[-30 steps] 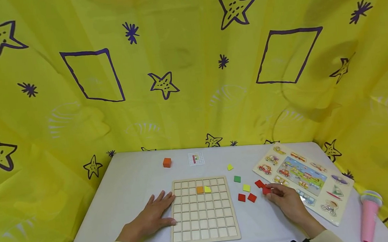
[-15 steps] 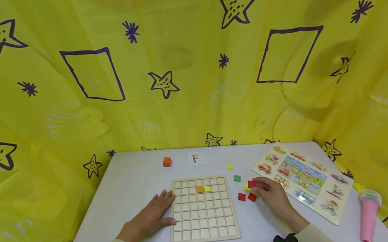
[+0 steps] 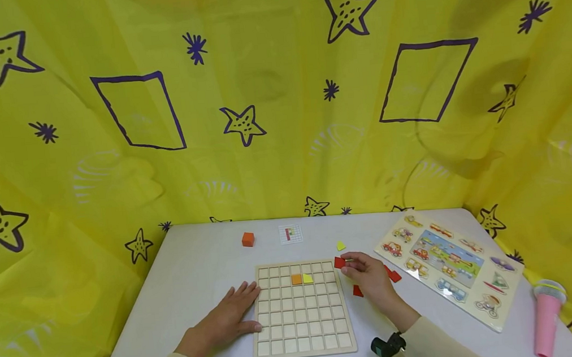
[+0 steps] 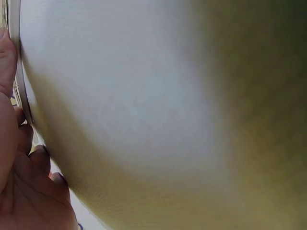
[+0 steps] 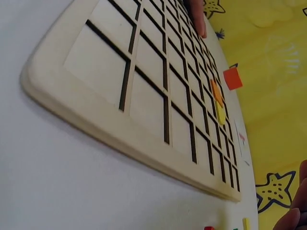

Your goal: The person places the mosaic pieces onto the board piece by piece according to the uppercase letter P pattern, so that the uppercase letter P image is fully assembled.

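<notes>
While the left hand (image 3: 224, 323) lies flat with fingers spread against the left edge of the wooden grid board (image 3: 304, 341), the right hand (image 3: 368, 278) hovers at the board's upper right corner, thumb and fingertips pinching a red square tile (image 3: 339, 262). That tile sits just off the frame, above the table, not in any cell. By my reading this is early work: only two cells are filled, an orange tile (image 3: 295, 279) and a yellow tile (image 3: 307, 278) side by side in the second row, and every other cell shows bare wood. On the table to the right more flat squares wait: a red one (image 3: 395, 276) near the picture puzzle, another red (image 3: 357, 291) partly hidden under the wrist, and a small yellow piece (image 3: 340, 246) further back.

The board is pale, smooth wood with rounded corners and dark thin grooves between its square recesses, plain in the right wrist view (image 5: 144, 91). The tiles look thin, matte and sharp-edged. An orange cube (image 3: 247, 239) stands near the far edge, beside a small gridded pattern card (image 3: 290, 233). The table (image 3: 196, 265) is a matte white surface. A vehicle puzzle board (image 3: 449, 266) lies glossy and colourful at right, and a pink cup-like thing (image 3: 546, 317) stands at the corner. The left wrist view shows only blurred pale surface and part of the palm.
</notes>
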A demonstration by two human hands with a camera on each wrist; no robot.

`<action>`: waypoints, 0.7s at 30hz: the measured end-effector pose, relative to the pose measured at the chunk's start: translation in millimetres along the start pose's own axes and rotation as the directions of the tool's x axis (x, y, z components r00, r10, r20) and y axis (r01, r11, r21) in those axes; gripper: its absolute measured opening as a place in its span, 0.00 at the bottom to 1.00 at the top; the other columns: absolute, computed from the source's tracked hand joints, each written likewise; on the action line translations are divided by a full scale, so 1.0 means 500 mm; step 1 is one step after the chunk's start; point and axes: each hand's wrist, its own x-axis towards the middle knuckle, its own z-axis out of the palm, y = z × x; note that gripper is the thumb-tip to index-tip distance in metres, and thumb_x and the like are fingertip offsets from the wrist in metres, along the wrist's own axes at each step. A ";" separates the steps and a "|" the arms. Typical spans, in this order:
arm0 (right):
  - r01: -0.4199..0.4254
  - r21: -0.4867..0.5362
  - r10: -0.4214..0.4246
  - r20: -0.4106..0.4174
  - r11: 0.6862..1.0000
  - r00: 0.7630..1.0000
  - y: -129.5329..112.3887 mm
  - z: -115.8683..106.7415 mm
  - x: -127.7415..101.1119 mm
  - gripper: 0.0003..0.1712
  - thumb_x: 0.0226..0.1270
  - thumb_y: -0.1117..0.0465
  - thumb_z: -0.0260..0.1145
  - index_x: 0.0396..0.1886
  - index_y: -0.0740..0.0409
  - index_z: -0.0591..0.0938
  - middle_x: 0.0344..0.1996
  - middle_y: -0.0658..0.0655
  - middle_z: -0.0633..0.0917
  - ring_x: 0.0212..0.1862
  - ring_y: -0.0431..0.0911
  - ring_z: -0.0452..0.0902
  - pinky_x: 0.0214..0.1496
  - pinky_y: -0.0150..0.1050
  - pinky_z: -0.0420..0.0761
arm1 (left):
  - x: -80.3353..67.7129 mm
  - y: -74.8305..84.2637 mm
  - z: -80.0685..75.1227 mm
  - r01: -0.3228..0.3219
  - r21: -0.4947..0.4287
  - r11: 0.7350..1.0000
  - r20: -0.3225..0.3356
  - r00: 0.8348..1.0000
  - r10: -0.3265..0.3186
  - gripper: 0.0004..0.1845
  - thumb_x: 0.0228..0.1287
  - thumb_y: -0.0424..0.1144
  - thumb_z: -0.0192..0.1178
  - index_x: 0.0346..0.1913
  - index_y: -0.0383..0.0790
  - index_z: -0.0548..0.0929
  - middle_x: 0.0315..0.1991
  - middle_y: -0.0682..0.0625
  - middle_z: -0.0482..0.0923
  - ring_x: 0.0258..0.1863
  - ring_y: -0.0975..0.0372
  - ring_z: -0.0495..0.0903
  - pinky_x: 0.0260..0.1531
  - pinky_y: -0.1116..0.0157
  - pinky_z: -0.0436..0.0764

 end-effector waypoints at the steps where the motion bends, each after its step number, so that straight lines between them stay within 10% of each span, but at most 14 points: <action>1: 0.000 0.008 0.000 0.001 1.000 1.000 -0.003 0.007 0.001 0.17 0.71 0.67 0.72 0.58 0.57 0.87 0.44 0.58 0.89 0.46 0.46 0.83 0.44 0.26 0.85 | 0.000 0.000 0.000 -0.001 -0.002 1.000 0.000 1.000 0.001 0.53 0.65 0.63 0.67 0.82 0.34 0.61 0.84 0.40 0.56 0.85 0.43 0.50 0.83 0.38 0.47; 21: 0.009 0.137 -0.020 0.080 0.991 0.997 -0.038 0.114 0.023 0.15 0.70 0.69 0.72 0.54 0.61 0.85 0.36 0.56 0.88 0.38 0.42 0.80 0.41 0.27 0.81 | -0.004 0.011 -0.005 0.020 -0.039 0.999 0.000 1.000 -0.020 0.52 0.65 0.61 0.68 0.82 0.34 0.61 0.84 0.40 0.57 0.85 0.43 0.50 0.83 0.39 0.45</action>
